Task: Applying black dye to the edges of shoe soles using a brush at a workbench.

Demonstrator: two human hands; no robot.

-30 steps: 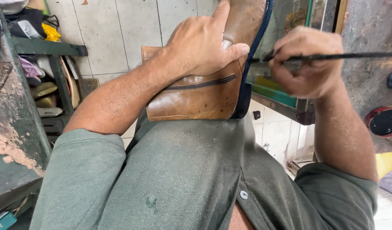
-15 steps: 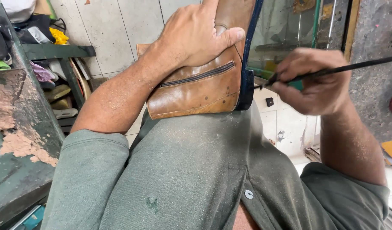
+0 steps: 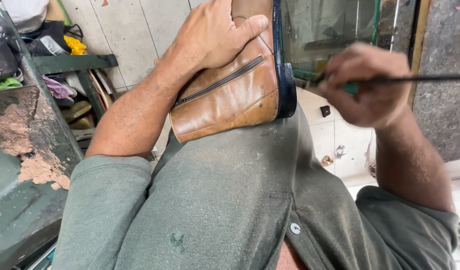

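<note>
The left hand (image 3: 215,35) gripped the stiff tan leather boot (image 3: 230,95) against the chest while the right hand (image 3: 365,85) pinched a thin brush (image 3: 430,78) beside its dark, likely wet sole edge (image 3: 282,60).

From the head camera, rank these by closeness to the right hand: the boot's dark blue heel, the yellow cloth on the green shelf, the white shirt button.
Measured from the right hand:
1. Dark blue heel of the tan leather boot, just to the hand's left, by the tool tip.
2. White shirt button, below on the green shirt.
3. Yellow cloth, far left on the green shelf.
</note>
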